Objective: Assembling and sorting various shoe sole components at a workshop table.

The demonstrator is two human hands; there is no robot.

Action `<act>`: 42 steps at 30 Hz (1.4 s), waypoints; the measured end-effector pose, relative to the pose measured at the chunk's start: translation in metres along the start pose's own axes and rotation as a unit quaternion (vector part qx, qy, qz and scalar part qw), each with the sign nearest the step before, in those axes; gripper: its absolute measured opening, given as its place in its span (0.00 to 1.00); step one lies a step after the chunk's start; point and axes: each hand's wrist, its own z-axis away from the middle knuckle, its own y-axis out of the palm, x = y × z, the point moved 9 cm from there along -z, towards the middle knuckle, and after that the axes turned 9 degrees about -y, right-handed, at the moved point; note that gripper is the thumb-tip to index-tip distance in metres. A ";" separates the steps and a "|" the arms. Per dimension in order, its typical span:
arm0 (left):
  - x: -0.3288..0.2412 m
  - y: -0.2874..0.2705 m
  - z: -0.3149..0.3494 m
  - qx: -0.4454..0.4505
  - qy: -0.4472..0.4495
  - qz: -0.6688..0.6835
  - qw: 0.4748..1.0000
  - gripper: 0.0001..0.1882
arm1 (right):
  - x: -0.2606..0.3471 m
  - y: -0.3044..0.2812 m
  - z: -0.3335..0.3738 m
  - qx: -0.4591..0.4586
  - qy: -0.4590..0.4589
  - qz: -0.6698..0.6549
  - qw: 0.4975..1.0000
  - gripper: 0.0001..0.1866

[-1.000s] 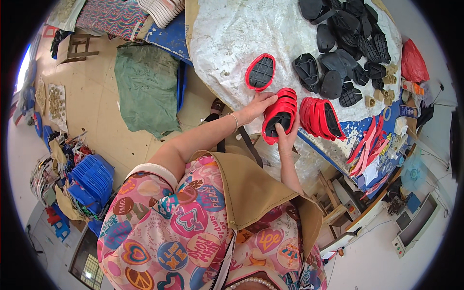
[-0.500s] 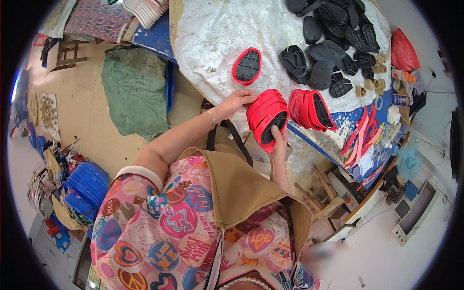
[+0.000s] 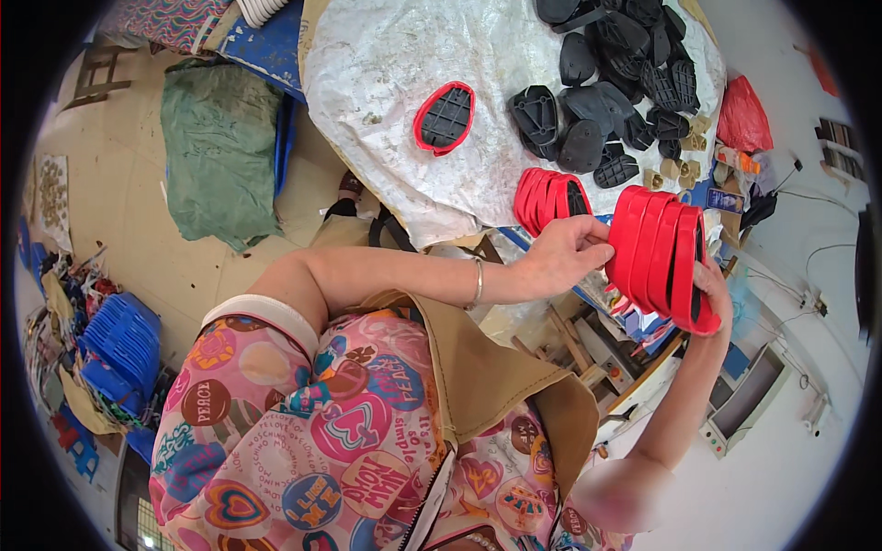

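- Where the white sheet spreads at upper centre, black soles lie heaped on its right side.
- Red stack: raised between both hands, its red casings nested, dark sole showing inside the end one.
- Left hand: thumb and fingertips close together at the stack's left end; cannot tell whether they pinch it.
- Right hand: clasps the stack's right end, some fingers hidden.
- Red bag: bulging, contents unseen.
- Second stack: on the sheet, similar casings.
- Lone casing: lies flat, one black sole inside.
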 end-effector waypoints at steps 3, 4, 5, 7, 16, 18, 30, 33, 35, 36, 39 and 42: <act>-0.006 0.000 -0.007 -0.033 0.012 -0.104 0.994 0.13 | 0.000 -0.003 -0.024 0.022 0.036 0.030 0.999 0.31; -0.010 -0.002 -0.008 -0.049 0.027 -0.197 0.979 0.17 | -0.003 -0.003 -0.036 0.023 0.041 0.031 0.998 0.31; -0.005 -0.009 -0.012 -0.056 0.026 -0.194 0.979 0.17 | -0.016 0.001 -0.049 0.054 0.072 0.064 0.994 0.31; 0.015 -0.029 -0.019 -0.132 0.019 -0.518 0.845 0.26 | -0.062 -0.002 -0.073 0.049 0.128 0.087 0.987 0.30; 0.090 -0.171 -0.069 -0.194 -0.126 -0.282 0.931 0.33 | -0.095 0.013 -0.074 0.036 0.130 0.070 0.988 0.32; 0.091 -0.166 -0.079 -0.171 -0.122 -0.261 0.942 0.31 | -0.108 0.003 -0.066 0.039 0.124 0.052 0.990 0.34; 0.109 -0.137 -0.098 -0.130 -0.120 -0.369 0.912 0.34 | -0.160 -0.063 -0.025 -0.013 0.053 -0.089 0.995 0.45; 0.114 -0.128 -0.101 -0.099 -0.129 -0.322 0.933 0.30 | -0.187 -0.079 -0.015 -0.044 0.007 -0.126 0.991 0.48; 0.113 -0.124 -0.102 -0.105 -0.078 -0.317 0.939 0.28 | -0.204 -0.072 -0.003 -0.059 0.014 -0.167 0.984 0.49; 0.111 -0.122 -0.104 -0.104 -0.079 -0.319 0.939 0.28 | -0.209 -0.072 0.004 -0.077 0.022 -0.200 0.976 0.50; 0.112 -0.125 -0.105 -0.111 -0.130 -0.291 0.941 0.26 | -0.224 -0.076 0.020 -0.071 -0.013 -0.135 0.988 0.49; 0.116 -0.127 -0.095 -0.115 -0.123 -0.195 0.966 0.21 | -0.200 -0.035 0.038 -0.056 -0.023 -0.117 0.991 0.46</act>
